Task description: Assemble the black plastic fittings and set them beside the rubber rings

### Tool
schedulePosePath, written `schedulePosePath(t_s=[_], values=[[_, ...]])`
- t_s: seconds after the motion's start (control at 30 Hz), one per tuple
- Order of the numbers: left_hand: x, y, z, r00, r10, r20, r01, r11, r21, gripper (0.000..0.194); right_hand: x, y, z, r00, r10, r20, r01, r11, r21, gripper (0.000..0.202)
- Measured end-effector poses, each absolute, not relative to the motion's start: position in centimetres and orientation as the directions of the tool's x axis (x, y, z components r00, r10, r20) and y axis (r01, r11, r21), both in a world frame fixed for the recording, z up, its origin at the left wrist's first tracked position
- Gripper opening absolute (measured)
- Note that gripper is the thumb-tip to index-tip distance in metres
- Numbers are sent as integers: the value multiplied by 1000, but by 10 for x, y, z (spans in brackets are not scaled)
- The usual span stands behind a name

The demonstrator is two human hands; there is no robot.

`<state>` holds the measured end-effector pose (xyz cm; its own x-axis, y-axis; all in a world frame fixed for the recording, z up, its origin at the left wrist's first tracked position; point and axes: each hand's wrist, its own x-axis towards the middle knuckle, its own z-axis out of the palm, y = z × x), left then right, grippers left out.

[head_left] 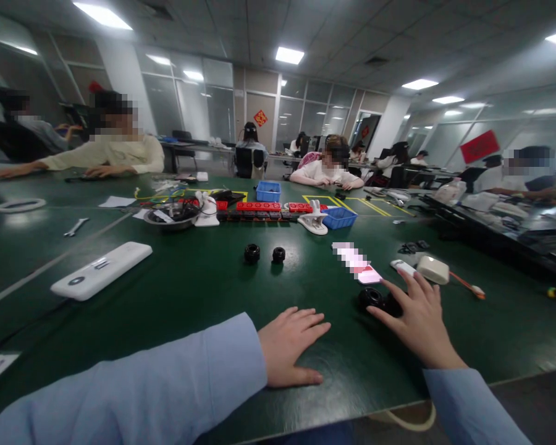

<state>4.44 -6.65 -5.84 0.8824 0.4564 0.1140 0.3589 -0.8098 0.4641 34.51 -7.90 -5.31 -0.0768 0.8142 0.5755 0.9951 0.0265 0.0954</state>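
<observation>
My left hand (293, 347) lies flat on the green table (189, 309), palm down with fingers spread and nothing in it. On the right, my right hand (419, 315) is over a black round part (370, 299), its thumb and fingers apart. More black material shows beneath that palm, partly hidden by the fingers. Two small black round parts, one at the left (252, 253) and one at the right (278, 254), stand side by side beyond my left hand. A phone with a lit screen (358, 264) lies beyond my right hand.
A white long device (102, 271) and a wrench (76, 227) lie left. Farther back are a metal bowl (173, 224), white clamps, red strips (258, 206) and blue baskets (268, 191). A cream box (433, 270) sits right. Other people sit around the tables.
</observation>
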Motion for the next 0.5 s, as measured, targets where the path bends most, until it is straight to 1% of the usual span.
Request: schedulePosePath(t_s=[0.03, 0.1, 0.23, 0.37, 0.43, 0.5], values=[[44, -67, -58, 881, 458, 115, 362, -811, 459, 79, 343, -77, -55, -90, 826, 556, 990, 14, 139, 53], [44, -68, -57, 879, 461, 119, 367, -815, 449, 78, 342, -72, -58, -104, 844, 527, 983, 7, 183, 49], [42, -69, -56, 881, 456, 128, 361, -821, 443, 76, 345, -67, -63, -103, 861, 498, 985, 18, 174, 44], [41, -68, -57, 884, 449, 132, 353, -826, 440, 76, 343, -68, -63, -96, 876, 473, 983, 8, 185, 49], [41, -68, -57, 885, 445, 136, 349, -829, 436, 76, 345, -69, -63, -71, 858, 509, 988, -10, 156, 56], [41, -67, -57, 888, 439, 136, 346, -833, 432, 77, 351, -71, -61, -17, 823, 568, 998, -19, 59, 60]])
